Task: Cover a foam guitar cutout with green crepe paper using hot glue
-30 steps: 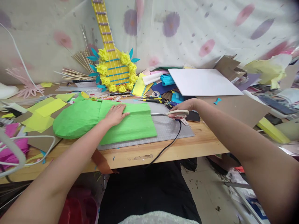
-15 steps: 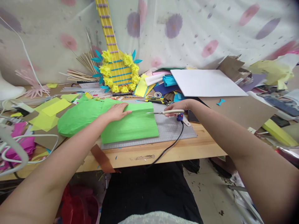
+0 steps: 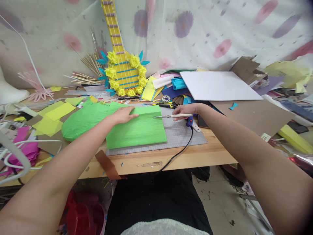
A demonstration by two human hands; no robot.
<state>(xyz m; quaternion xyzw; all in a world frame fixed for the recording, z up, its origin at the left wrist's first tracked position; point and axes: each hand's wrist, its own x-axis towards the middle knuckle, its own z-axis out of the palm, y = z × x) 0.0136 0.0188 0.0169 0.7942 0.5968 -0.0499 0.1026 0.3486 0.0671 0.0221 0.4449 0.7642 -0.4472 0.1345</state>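
A sheet of bright green crepe paper (image 3: 139, 132) lies over a grey cutting mat (image 3: 182, 138), with a crease running across its upper part. My left hand (image 3: 123, 115) rests flat on the paper's upper left, fingers stretched out. In my right hand (image 3: 184, 112) is a pair of scissors (image 3: 179, 115) with pale handles, blades pointing left over the right edge of the paper near the crease. A bulging green paper-covered form (image 3: 81, 122) sits to the left of my left hand.
Behind stands a yellow paper guitar (image 3: 126, 76) edged with yellow flowers. A white board (image 3: 220, 85) lies at the back right. A blue tool (image 3: 189, 121) with a black cord is beside my right hand. Yellow sheets (image 3: 57, 112) lie at the left.
The scissors have turned slightly in my right hand, and their handles now look narrower. My left hand stays on the green paper. The whole view has shifted slightly.
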